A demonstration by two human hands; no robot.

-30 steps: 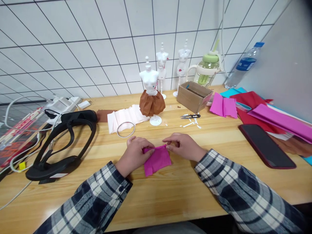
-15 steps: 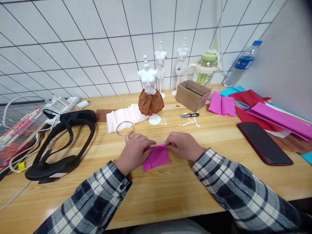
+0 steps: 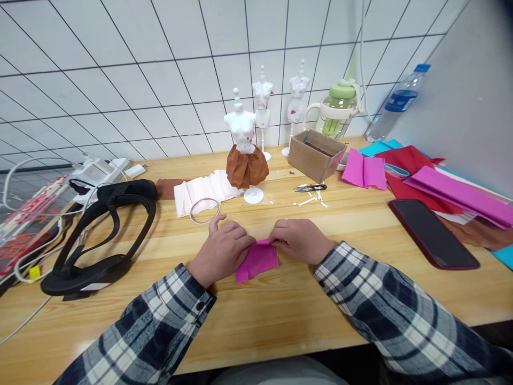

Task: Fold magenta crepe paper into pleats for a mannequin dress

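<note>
A small magenta piece of crepe paper or cloth [image 3: 259, 263] lies on the wooden table between my hands. Its far edge is folded over and pinched. My left hand [image 3: 222, 250] is closed on the left part of that edge, thumb and forefinger together. With its fingertips, my right hand [image 3: 300, 240] pinches the same edge at the right. Just beyond my left hand lies a thin metal ring [image 3: 205, 222], partly over a pale pink crinkled strip [image 3: 200, 190]. Behind them stands a white mini mannequin [image 3: 241, 125] wearing a brown gathered skirt [image 3: 247, 167].
Two more mannequins [image 3: 262, 101] stand by the wall. At right are thread snips [image 3: 311, 188], white scraps, a cardboard box [image 3: 312, 163], a jug [image 3: 339, 109], a bottle [image 3: 401, 104], coloured sheets [image 3: 460, 192] and a phone [image 3: 433, 233]. A black headset [image 3: 120, 256] and cables lie left.
The fingers of my left hand have slid slightly toward my right hand along the folded edge, so the two are closer. The view has shifted slightly.
</note>
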